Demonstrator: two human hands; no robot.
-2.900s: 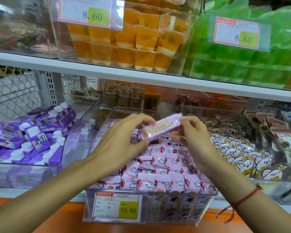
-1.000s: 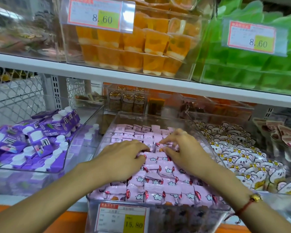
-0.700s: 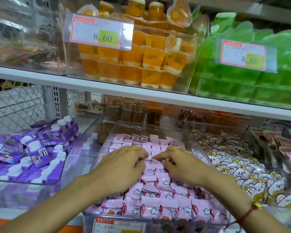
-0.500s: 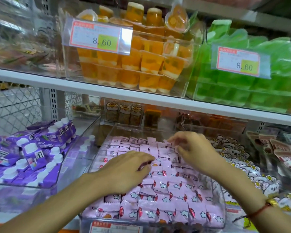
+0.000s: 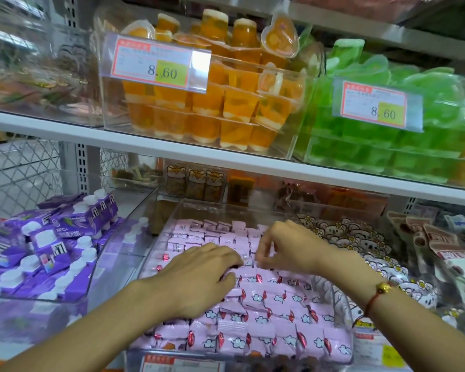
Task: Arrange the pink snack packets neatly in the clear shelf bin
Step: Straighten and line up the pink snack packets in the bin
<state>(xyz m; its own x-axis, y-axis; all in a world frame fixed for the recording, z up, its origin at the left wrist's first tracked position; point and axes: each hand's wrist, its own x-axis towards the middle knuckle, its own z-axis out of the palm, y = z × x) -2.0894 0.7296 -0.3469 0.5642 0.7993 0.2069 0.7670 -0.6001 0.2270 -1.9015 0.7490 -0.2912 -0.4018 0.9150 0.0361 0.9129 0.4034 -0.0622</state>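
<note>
Head camera is showing the left hand (image 5: 199, 277) pressing flat the pink plastic snack packets (image 5: 274, 312) in the clear plastic shelf bin (image 5: 156, 245) to steady them, while the right hand (image 5: 287, 248) is pinching one packet to align it.

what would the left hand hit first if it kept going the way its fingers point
Probably the right hand: the left hand lies flat on the pink snack packets, fingers aimed up and right toward it. Depth is unclear, so it might only slide over more packets.
</note>
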